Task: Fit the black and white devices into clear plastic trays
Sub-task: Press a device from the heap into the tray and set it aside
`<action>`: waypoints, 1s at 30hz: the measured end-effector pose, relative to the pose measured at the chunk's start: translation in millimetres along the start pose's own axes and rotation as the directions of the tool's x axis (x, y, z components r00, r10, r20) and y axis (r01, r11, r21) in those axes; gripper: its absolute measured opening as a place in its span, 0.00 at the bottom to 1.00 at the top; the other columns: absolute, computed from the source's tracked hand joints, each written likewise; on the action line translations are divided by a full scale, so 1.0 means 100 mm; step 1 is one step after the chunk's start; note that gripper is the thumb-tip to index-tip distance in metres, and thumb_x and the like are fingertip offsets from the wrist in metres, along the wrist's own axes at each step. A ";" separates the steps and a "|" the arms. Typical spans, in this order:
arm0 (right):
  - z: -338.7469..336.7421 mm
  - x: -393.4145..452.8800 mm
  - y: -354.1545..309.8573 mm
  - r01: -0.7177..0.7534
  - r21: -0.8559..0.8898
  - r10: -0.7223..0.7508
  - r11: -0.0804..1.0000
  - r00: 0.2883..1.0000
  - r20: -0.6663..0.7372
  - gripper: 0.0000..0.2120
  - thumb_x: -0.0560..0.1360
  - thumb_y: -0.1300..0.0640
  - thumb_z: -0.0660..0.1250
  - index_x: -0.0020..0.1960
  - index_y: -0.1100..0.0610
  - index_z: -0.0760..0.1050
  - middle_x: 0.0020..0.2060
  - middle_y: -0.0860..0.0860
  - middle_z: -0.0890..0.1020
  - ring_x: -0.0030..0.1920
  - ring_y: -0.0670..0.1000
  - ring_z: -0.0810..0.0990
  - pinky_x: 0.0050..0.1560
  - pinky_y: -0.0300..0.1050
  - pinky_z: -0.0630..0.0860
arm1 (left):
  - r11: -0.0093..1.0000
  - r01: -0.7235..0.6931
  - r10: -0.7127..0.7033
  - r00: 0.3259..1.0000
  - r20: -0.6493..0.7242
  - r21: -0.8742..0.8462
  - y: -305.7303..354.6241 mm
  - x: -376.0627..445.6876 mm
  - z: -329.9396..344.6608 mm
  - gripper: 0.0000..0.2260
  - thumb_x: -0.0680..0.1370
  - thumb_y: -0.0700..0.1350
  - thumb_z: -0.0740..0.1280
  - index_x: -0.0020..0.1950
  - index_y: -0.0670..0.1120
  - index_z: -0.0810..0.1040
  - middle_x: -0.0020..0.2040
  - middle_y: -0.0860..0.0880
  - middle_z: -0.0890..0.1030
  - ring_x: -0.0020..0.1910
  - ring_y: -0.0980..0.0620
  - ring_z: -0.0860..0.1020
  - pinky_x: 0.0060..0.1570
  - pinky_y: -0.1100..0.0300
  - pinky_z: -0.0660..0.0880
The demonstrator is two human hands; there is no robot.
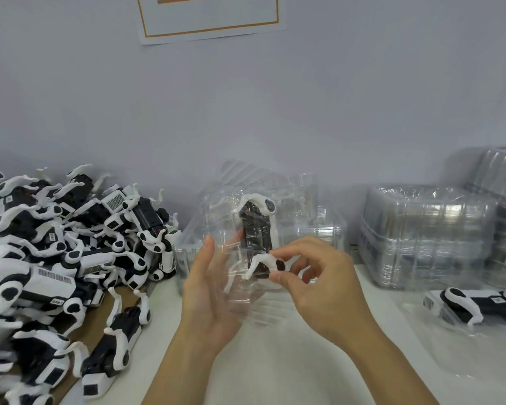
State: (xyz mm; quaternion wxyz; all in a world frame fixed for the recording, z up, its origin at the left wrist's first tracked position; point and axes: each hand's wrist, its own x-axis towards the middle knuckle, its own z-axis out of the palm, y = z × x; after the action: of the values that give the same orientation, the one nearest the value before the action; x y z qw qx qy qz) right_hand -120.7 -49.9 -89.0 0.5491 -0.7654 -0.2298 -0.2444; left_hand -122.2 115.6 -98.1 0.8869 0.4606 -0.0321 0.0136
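Pinching device leg, seating into tray.
Right hand (319, 276) pinching white leg of device (257, 238), left hand (208, 290) spread flat, cradling clear tray (234, 287) from beneath; device's long axis running away from camera, far end up; loose devices (56, 258) piling left, tray stacks (427, 238) standing right.

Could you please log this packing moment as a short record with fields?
left hand: open, supports the tray from below
right hand: pinches the lower white leg of the device
device: lies lengthwise in the held tray
pile: loose devices, left
stacks: empty trays, right
packed tray: on the table, far right
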 end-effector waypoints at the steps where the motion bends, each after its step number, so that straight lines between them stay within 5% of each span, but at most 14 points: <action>1: 0.01 0.00 0.00 0.001 0.000 -0.001 1.000 1.000 -0.013 0.15 0.68 0.62 0.79 0.45 0.43 0.84 0.42 0.40 0.81 0.39 0.46 0.80 0.37 0.30 0.72 | 1.000 0.002 -0.002 1.000 0.007 -0.002 0.00 0.00 0.01 0.28 0.69 0.68 0.68 0.63 0.54 0.83 0.64 0.42 0.81 0.61 0.39 0.81 0.65 0.41 0.74; 8: 0.06 0.00 0.03 0.018 -0.022 -0.020 1.000 0.998 -0.062 0.14 0.70 0.63 0.77 0.47 0.44 0.84 0.43 0.39 0.81 0.39 0.46 0.81 0.37 0.30 0.73 | 0.999 0.015 -0.013 0.998 0.061 -0.036 0.02 0.02 0.01 0.34 0.65 0.67 0.75 0.65 0.52 0.81 0.65 0.37 0.79 0.64 0.36 0.78 0.63 0.42 0.76; 13: -0.05 0.00 0.03 0.021 -0.010 -0.021 1.000 1.000 -0.013 0.12 0.72 0.63 0.76 0.47 0.46 0.84 0.41 0.40 0.82 0.41 0.46 0.81 0.36 0.30 0.73 | 1.000 0.019 -0.019 0.999 0.028 0.006 -0.01 0.05 -0.01 0.28 0.70 0.68 0.68 0.62 0.53 0.83 0.64 0.40 0.80 0.60 0.38 0.79 0.69 0.40 0.66; 17: -0.12 0.04 0.04 0.007 0.022 -0.003 1.000 0.987 -0.163 0.10 0.76 0.63 0.70 0.47 0.48 0.84 0.40 0.40 0.83 0.41 0.44 0.81 0.38 0.32 0.75 | 0.999 0.053 -0.053 0.998 0.023 0.011 -0.02 0.04 0.06 0.27 0.70 0.67 0.68 0.60 0.51 0.84 0.66 0.43 0.80 0.67 0.36 0.75 0.70 0.37 0.65; 24: -0.16 0.11 -0.03 0.020 0.072 0.005 0.997 0.945 -0.326 0.12 0.77 0.57 0.71 0.58 0.44 0.80 0.45 0.43 0.82 0.45 0.43 0.82 0.41 0.33 0.78 | 0.993 0.090 -0.098 0.990 0.106 0.082 -0.01 -0.01 0.20 0.30 0.64 0.64 0.73 0.61 0.51 0.84 0.63 0.44 0.81 0.60 0.42 0.80 0.49 0.47 0.80; 28: -0.20 0.13 -0.03 0.022 0.027 -0.011 0.999 0.932 -0.362 0.13 0.76 0.57 0.72 0.59 0.46 0.81 0.47 0.41 0.82 0.45 0.42 0.82 0.42 0.31 0.77 | 0.988 0.117 -0.128 0.985 0.115 0.101 -0.06 0.00 0.21 0.29 0.64 0.63 0.76 0.61 0.53 0.84 0.64 0.46 0.81 0.65 0.42 0.78 0.66 0.40 0.72; 30: -0.20 0.13 -0.03 0.027 0.009 -0.022 1.000 0.931 -0.365 0.12 0.76 0.58 0.72 0.56 0.45 0.81 0.47 0.42 0.82 0.46 0.42 0.81 0.43 0.30 0.76 | 0.989 0.112 -0.125 0.983 0.138 0.098 -0.07 -0.01 0.22 0.26 0.64 0.63 0.76 0.59 0.53 0.85 0.63 0.46 0.82 0.65 0.41 0.78 0.66 0.40 0.70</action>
State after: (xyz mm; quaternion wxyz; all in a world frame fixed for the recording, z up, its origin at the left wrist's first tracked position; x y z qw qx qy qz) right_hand -115.3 -67.2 -72.9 0.5843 -0.7001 -0.1352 -0.3876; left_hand -123.7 93.2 -91.1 0.8599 0.5010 -0.0680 -0.0710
